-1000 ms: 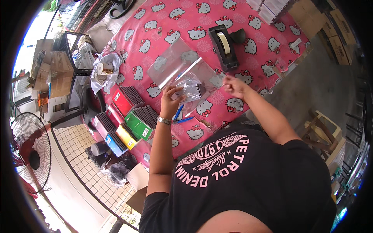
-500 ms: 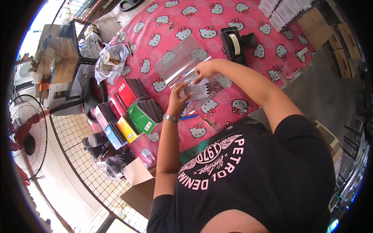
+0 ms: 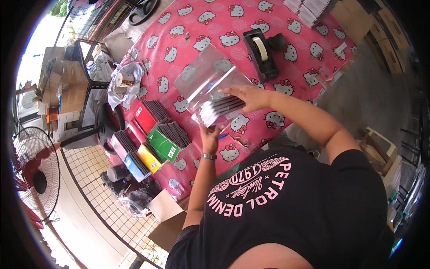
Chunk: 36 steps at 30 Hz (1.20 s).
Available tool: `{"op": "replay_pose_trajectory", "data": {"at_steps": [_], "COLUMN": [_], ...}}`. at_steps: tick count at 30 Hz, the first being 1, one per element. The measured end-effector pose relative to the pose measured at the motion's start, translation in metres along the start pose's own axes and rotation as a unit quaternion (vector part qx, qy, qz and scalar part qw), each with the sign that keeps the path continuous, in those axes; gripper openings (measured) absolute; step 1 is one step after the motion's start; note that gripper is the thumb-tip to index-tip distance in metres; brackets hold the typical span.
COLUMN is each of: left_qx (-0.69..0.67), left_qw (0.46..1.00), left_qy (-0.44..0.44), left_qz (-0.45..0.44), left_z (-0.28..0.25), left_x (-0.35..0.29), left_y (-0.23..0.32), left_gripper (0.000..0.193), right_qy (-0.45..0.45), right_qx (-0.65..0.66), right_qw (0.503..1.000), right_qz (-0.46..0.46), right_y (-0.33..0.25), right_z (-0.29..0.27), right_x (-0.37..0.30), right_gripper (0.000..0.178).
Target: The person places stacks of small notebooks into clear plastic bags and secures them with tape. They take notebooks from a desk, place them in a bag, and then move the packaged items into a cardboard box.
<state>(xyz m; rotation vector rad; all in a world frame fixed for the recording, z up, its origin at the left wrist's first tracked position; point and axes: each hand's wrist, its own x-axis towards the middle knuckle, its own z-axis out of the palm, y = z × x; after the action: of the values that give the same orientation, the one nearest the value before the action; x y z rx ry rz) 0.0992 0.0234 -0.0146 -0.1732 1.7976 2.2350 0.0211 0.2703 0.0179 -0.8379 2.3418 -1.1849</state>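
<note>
A small stack of spiral notebooks (image 3: 214,111) with white page edges and black coils lies tilted at the middle of the table. Clear plastic bags (image 3: 197,74) spread behind and around it; whether the stack is inside one I cannot tell. My right hand (image 3: 249,97) grips the coil side, fingers across the far end and thumb at the near end. My left hand (image 3: 209,136), with a watch at the wrist, holds the near left edge of the stack and plastic; its fingertips are partly hidden. A blue pen (image 3: 222,136) lies beside my left hand.
Coloured spiral notebooks (image 3: 163,144) stand in stacks on the left. A black tape dispenser (image 3: 262,56) sits at the back right, with white notebooks (image 3: 307,11) beyond. A white plastic bag (image 3: 125,85) rests at the left table edge, near a standing fan (image 3: 38,177).
The notebooks have turned, so several coils now show along the right side. My left hand moved down to the near edge; my right hand shifted right and spread over the coils.
</note>
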Motion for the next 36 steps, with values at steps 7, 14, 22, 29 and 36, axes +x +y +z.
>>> {"op": "replay_pose_trajectory", "data": {"at_steps": [7,14,22,29,36], "left_qx": [0.252,0.264,-0.173,0.100,0.497], "left_qw": [0.963,0.956,0.956,0.988,0.862], "left_qy": [0.030,0.079,-0.174,-0.092,-0.025], "left_qz": [0.089,0.101,-0.162,-0.069,0.100], "left_z": [0.011,0.022,-0.028,-0.006,0.035], "left_x": [0.021,0.019,0.051,0.066,0.045], "left_y": [0.025,0.090,0.027,0.025,0.054], "left_gripper": [0.046,0.012,0.055,0.030,0.031], "right_qy": [0.196,0.230,-0.001,-0.010,0.074], "right_qx": [-0.142,-0.009,0.184,0.131,0.078], "right_qw": [0.970,0.973,0.982,0.991,0.992], "right_qz": [0.014,0.024,0.049,-0.020,-0.066], "right_y": [-0.029,-0.053,0.014,0.034,0.005], "right_z": [0.013,-0.050,-0.013,-0.003,-0.001], "right_x": [0.001,-0.003,0.018,0.045,0.024], "right_gripper": [0.080,0.032,0.045,0.028,0.020]}}
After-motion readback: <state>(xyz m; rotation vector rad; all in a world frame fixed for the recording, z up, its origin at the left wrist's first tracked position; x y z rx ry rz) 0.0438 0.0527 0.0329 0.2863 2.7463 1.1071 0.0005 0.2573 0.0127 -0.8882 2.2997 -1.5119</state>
